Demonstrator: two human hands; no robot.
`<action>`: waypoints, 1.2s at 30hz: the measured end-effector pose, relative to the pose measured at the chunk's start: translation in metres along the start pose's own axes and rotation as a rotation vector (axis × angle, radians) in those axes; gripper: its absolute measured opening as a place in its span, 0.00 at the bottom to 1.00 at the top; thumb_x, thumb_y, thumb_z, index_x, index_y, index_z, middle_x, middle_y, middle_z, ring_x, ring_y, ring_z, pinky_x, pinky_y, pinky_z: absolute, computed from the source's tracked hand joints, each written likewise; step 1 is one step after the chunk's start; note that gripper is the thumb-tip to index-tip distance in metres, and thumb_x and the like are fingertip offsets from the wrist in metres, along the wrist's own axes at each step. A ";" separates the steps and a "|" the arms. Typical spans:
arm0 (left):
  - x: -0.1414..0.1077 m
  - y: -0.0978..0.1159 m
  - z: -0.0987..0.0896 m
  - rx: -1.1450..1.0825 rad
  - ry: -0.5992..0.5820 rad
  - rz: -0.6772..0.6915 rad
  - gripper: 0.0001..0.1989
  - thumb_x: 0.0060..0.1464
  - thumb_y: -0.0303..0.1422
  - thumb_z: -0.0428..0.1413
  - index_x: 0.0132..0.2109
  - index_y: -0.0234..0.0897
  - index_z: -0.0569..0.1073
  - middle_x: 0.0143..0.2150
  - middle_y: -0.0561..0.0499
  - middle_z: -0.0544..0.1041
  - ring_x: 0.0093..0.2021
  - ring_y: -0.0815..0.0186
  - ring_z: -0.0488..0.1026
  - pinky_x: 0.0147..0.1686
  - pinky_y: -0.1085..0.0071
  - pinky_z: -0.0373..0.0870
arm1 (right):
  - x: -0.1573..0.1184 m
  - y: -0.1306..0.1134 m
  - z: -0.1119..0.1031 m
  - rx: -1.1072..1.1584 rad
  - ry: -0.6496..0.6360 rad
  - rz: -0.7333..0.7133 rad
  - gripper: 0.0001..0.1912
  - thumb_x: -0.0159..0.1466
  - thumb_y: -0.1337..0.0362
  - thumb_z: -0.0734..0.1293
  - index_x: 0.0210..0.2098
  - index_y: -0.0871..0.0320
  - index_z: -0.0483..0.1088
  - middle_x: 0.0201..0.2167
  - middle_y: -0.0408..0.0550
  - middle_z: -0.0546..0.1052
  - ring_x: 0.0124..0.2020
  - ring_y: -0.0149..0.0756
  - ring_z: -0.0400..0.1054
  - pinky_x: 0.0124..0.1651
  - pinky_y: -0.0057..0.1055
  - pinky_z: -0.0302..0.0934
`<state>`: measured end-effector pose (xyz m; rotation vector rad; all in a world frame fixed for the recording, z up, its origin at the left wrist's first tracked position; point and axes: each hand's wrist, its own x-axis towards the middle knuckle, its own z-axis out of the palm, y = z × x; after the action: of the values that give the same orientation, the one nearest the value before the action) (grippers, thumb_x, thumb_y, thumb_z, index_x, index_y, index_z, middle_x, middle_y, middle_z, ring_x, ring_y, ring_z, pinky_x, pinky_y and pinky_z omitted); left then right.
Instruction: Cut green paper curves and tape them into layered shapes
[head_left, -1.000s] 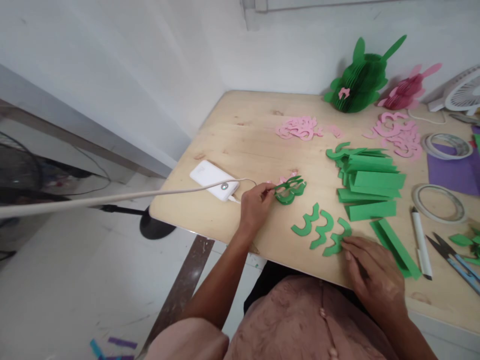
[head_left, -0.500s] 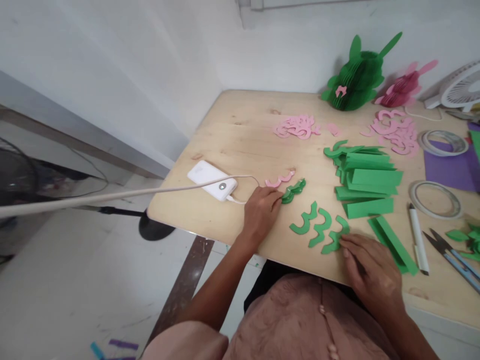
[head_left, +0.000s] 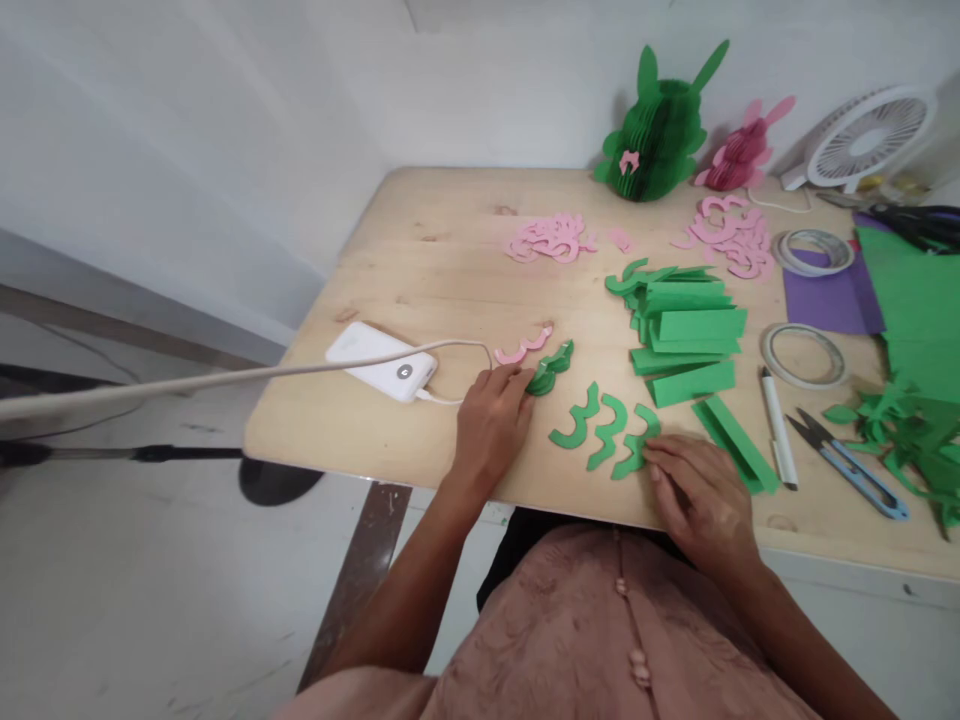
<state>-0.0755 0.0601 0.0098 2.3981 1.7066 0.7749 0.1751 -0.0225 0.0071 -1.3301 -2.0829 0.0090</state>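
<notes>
My left hand (head_left: 491,425) rests on the table with its fingers stretched out, the fingertips at the lower end of a small stack of dark green wavy paper cut-outs (head_left: 551,368). A single pink wavy strip (head_left: 523,345) lies just beyond those fingers. To the right, three green scalloped paper pieces lie in a row: a left one (head_left: 577,420), a middle one (head_left: 609,430) and a right one (head_left: 637,445). The fingertips of my right hand (head_left: 705,500) touch the edge of the right piece, its thumb held apart below.
A white power bank (head_left: 367,360) with a cable lies left. Behind are folded green paper strips (head_left: 701,328), pink cut-out piles (head_left: 551,238), a green paper rabbit (head_left: 660,140) and a white fan (head_left: 870,140). Tape rolls (head_left: 804,355), a marker (head_left: 780,430) and snips (head_left: 855,470) lie right.
My view has turned a little to the right, so the table contents appear further left. Both hands keep nearly the same places beside the green pieces.
</notes>
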 end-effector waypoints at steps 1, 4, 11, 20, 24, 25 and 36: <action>-0.002 0.001 0.000 -0.003 0.009 -0.004 0.15 0.57 0.27 0.51 0.51 0.37 0.71 0.48 0.45 0.75 0.47 0.57 0.69 0.48 0.60 0.70 | 0.000 0.000 0.000 0.004 -0.001 0.001 0.10 0.59 0.72 0.67 0.40 0.59 0.74 0.39 0.53 0.79 0.42 0.43 0.73 0.48 0.42 0.64; -0.007 0.003 0.000 0.001 0.031 -0.012 0.15 0.57 0.27 0.51 0.51 0.37 0.71 0.49 0.43 0.74 0.48 0.56 0.69 0.49 0.59 0.70 | 0.001 -0.001 0.000 0.009 -0.003 0.002 0.10 0.59 0.72 0.67 0.40 0.59 0.74 0.40 0.53 0.79 0.43 0.43 0.73 0.48 0.42 0.64; -0.016 0.011 -0.002 -0.034 0.108 0.003 0.16 0.56 0.24 0.51 0.51 0.34 0.71 0.49 0.42 0.74 0.49 0.57 0.69 0.50 0.60 0.70 | 0.002 -0.002 -0.001 0.014 0.017 0.011 0.11 0.58 0.73 0.67 0.40 0.59 0.73 0.39 0.53 0.79 0.43 0.43 0.73 0.47 0.42 0.64; -0.029 0.033 -0.009 -0.157 0.162 0.038 0.12 0.57 0.26 0.52 0.48 0.34 0.72 0.46 0.42 0.76 0.47 0.58 0.70 0.49 0.60 0.70 | 0.001 -0.003 -0.005 0.044 0.066 0.067 0.11 0.59 0.74 0.65 0.40 0.58 0.73 0.38 0.52 0.79 0.41 0.42 0.73 0.46 0.42 0.64; -0.035 0.042 -0.010 -0.210 0.142 0.019 0.10 0.57 0.26 0.51 0.46 0.36 0.73 0.43 0.44 0.77 0.44 0.59 0.71 0.46 0.60 0.70 | -0.001 -0.001 -0.004 0.028 0.099 0.072 0.11 0.59 0.75 0.65 0.40 0.58 0.72 0.37 0.52 0.79 0.41 0.42 0.73 0.46 0.41 0.65; -0.037 0.044 -0.010 -0.222 0.130 0.013 0.10 0.58 0.26 0.51 0.45 0.36 0.73 0.42 0.44 0.77 0.44 0.59 0.72 0.45 0.61 0.70 | -0.002 -0.001 -0.004 0.026 0.097 0.074 0.11 0.59 0.74 0.65 0.40 0.58 0.72 0.37 0.52 0.79 0.41 0.42 0.73 0.46 0.41 0.65; -0.046 0.051 -0.002 -0.231 0.084 -0.012 0.10 0.57 0.25 0.52 0.45 0.36 0.73 0.41 0.46 0.78 0.43 0.59 0.72 0.43 0.61 0.69 | -0.003 0.000 -0.004 0.016 0.058 0.086 0.10 0.60 0.73 0.64 0.39 0.57 0.72 0.37 0.51 0.79 0.42 0.42 0.73 0.47 0.41 0.64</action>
<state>-0.0443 -0.0007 0.0142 2.2280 1.5612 1.0236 0.1776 -0.0262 0.0090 -1.3928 -1.9726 0.0233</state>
